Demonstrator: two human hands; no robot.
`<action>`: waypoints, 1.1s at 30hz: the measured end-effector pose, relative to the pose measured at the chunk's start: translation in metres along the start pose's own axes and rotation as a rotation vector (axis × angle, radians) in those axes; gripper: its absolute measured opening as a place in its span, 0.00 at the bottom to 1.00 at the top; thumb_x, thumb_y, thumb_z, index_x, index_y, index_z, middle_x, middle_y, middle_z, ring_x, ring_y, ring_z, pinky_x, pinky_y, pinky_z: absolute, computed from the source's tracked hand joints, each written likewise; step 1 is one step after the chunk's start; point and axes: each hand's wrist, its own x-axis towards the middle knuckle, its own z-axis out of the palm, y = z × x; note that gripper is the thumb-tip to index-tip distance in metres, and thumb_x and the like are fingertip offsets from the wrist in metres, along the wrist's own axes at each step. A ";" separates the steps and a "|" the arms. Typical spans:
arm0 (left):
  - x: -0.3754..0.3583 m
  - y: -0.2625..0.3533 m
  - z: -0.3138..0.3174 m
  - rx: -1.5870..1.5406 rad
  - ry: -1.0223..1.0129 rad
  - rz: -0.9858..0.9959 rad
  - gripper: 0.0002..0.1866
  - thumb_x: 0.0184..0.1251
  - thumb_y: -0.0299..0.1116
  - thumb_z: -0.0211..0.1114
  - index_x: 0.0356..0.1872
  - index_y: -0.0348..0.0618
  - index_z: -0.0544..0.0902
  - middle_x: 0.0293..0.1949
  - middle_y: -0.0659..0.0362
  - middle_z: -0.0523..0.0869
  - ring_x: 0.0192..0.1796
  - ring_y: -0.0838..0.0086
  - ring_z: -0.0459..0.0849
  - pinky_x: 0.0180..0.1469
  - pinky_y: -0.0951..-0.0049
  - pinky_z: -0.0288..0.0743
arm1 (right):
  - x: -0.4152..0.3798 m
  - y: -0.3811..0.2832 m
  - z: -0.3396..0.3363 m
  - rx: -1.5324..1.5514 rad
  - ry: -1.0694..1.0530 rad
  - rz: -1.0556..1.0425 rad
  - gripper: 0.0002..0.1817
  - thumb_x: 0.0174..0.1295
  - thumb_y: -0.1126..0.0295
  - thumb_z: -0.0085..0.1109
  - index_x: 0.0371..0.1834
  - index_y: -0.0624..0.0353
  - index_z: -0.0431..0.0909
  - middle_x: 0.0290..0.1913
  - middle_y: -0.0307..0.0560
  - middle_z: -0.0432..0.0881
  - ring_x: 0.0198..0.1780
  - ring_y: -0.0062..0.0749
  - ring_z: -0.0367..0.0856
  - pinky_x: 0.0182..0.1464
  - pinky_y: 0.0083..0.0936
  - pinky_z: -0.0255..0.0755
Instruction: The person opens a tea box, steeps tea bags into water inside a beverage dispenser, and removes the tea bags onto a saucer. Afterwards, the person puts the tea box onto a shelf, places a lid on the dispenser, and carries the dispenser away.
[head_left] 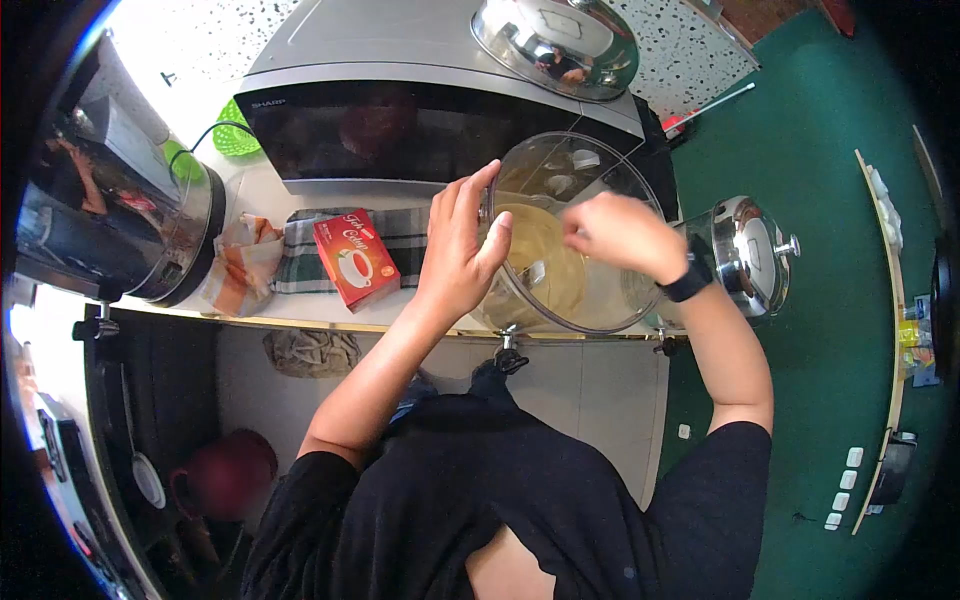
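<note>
steadying and reaching: you work your right hand [622,232] in the open mouth of a clear drink dispenser [570,327] near the counter's [262,190] front edge, toward its right end.
your left hand [460,240] is spread against the rim, unclenched; your right fingers are drawn together over the pale yellow liquid [545,240], too blurred to tell whether they grasp anything. this looks like handling inside the vessel; the motion seems to call for a steady rim and a right wrist kept clear of it. the dispenser stands upright, long axis vertical, mouth up, its tap [510,354] pointing toward you past the front edge. the red teh celup box [358,260] lies left of it.
</note>
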 end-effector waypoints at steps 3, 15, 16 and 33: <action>0.001 0.001 -0.001 -0.001 0.000 0.000 0.27 0.64 0.36 0.57 0.63 0.42 0.67 0.54 0.49 0.74 0.57 0.56 0.70 0.62 0.61 0.61 | -0.019 0.008 -0.031 0.190 0.243 -0.013 0.09 0.56 0.66 0.60 0.32 0.61 0.80 0.29 0.54 0.82 0.32 0.47 0.82 0.35 0.34 0.74; 0.000 -0.001 0.000 0.015 0.003 0.024 0.27 0.63 0.35 0.56 0.64 0.41 0.67 0.54 0.49 0.74 0.56 0.56 0.70 0.62 0.62 0.61 | 0.027 0.023 0.021 -0.071 0.107 0.039 0.09 0.55 0.65 0.57 0.32 0.57 0.82 0.30 0.54 0.83 0.34 0.49 0.83 0.38 0.39 0.77; 0.001 0.000 -0.001 0.018 -0.001 0.027 0.27 0.63 0.34 0.56 0.64 0.41 0.67 0.54 0.49 0.74 0.56 0.56 0.70 0.62 0.62 0.61 | 0.032 0.025 0.027 -0.130 0.064 0.052 0.09 0.55 0.64 0.57 0.33 0.56 0.82 0.30 0.54 0.83 0.34 0.49 0.83 0.38 0.39 0.77; 0.001 -0.001 -0.001 0.039 -0.015 0.038 0.27 0.65 0.36 0.56 0.65 0.41 0.66 0.53 0.49 0.74 0.55 0.57 0.69 0.60 0.63 0.62 | -0.018 0.033 -0.030 0.123 0.288 0.083 0.09 0.55 0.66 0.58 0.31 0.60 0.81 0.29 0.56 0.82 0.33 0.48 0.82 0.36 0.35 0.75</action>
